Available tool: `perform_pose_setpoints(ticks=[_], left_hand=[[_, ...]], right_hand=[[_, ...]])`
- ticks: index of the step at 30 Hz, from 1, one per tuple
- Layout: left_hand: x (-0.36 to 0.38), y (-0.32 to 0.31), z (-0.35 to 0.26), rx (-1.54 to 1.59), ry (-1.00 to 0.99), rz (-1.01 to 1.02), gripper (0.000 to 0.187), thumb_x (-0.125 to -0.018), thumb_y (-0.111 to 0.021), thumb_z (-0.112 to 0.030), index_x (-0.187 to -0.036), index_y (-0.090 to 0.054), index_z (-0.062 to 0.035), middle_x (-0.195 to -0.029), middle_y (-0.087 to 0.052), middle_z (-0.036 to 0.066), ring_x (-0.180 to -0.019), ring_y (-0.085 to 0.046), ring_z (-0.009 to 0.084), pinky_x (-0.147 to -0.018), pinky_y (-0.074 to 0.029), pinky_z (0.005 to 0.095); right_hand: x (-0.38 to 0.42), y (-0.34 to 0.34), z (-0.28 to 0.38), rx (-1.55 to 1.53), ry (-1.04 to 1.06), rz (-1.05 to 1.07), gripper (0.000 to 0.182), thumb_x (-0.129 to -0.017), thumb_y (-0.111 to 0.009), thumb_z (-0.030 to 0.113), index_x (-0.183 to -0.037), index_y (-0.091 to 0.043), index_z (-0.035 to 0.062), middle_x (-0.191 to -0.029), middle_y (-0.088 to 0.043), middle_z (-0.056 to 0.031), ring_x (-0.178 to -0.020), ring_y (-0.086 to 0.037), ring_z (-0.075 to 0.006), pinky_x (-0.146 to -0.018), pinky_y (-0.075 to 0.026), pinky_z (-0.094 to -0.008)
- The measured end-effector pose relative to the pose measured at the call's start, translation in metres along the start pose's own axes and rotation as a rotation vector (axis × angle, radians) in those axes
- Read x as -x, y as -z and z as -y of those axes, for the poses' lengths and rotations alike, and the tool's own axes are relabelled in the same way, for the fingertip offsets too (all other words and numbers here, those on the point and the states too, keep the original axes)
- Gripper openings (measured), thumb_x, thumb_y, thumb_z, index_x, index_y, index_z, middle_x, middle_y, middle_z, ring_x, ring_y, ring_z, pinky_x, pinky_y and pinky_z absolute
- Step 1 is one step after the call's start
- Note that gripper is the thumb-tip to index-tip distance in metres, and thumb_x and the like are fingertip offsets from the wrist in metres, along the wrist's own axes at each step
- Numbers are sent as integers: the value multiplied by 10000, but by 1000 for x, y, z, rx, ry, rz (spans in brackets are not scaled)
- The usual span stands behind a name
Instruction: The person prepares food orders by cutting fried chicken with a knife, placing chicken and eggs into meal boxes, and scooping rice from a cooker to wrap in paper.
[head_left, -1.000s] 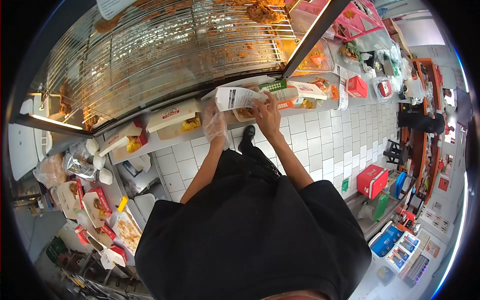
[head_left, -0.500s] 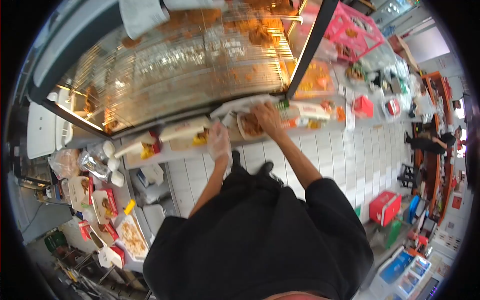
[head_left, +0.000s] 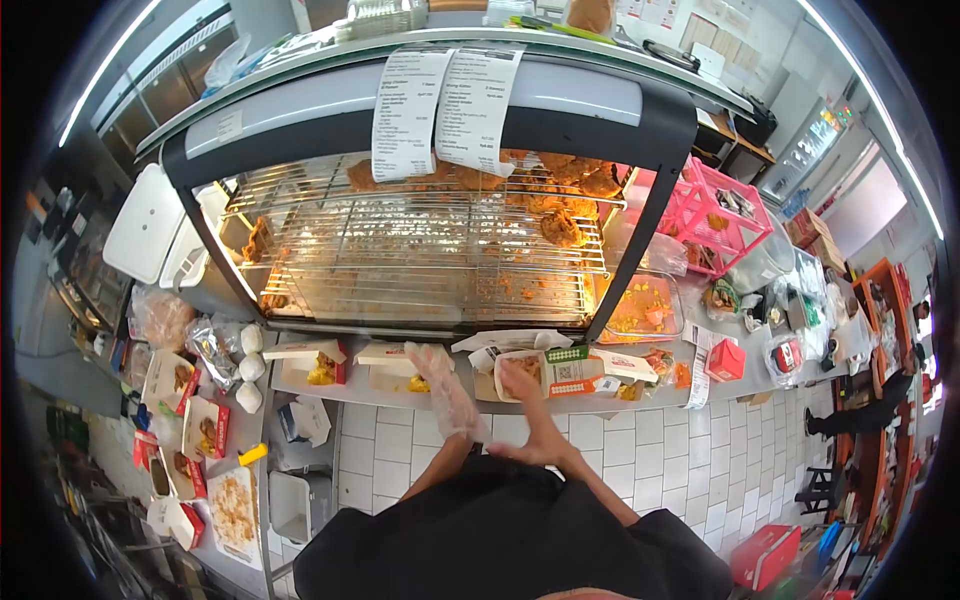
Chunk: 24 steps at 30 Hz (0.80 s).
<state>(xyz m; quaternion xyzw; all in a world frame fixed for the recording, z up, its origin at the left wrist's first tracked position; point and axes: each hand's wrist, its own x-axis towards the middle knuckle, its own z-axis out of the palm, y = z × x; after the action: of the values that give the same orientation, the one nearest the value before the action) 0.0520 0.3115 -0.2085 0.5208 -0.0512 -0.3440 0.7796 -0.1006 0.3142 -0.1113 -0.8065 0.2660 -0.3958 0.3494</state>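
Observation:
My left hand [head_left: 447,392], in a clear plastic glove, is stretched out with its fingertips at an open takeaway box [head_left: 385,353] holding yellow food. Bare and with its thumb spread, my right hand [head_left: 537,420] reaches to the near edge of another open food box [head_left: 525,372]; neither hand shows anything in its grasp. Beside that box lies a green and orange printed carton flap [head_left: 568,370]. More boxes line the counter: one with yellow food [head_left: 312,358] to the left and one [head_left: 625,363] to the right.
Behind the boxes stands a glass warming cabinet [head_left: 430,75] with fried pieces on wire racks. Two printed receipts [head_left: 411,112] hang from its top. Filled boxes [head_left: 205,428] and a rice tray [head_left: 235,510] sit on the left counter. A pink crate [head_left: 725,215] is at right; a person in black [head_left: 862,408] stands farther off.
My view has tilted up, bringing the cabinet top and receipts into sight. My right hand has drawn back from inside the food box, and its fingers are now spread.

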Motion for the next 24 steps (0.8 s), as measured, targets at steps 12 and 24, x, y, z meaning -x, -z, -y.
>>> perform_pose_setpoints(ticks=[12, 24], left_hand=[[24, -39, -57, -206, -588, -54, 714, -1021, -413, -501, -1593, -106, -204, -1618, -171, 155, -1469, -236, 363, -1195, -214, 437], [74, 17, -73, -662, -552, 481, 727, -984, -597, -263, -1546, -207, -19, -1558, -219, 185, -1351, -300, 283, -1089, -283, 378]], right_hand=[[-38, -37, 1, 77, 57, -287, 551, -788, -701, 2, -1315, -555, 71, -1109, -586, -138, -864, -554, -248, -783, -468, -349], [-80, -97, -48, -274, -182, -90, 360, -857, -668, 22, -1206, -586, 57, -725, -581, -18, -643, -530, -90, -595, -443, -259]])
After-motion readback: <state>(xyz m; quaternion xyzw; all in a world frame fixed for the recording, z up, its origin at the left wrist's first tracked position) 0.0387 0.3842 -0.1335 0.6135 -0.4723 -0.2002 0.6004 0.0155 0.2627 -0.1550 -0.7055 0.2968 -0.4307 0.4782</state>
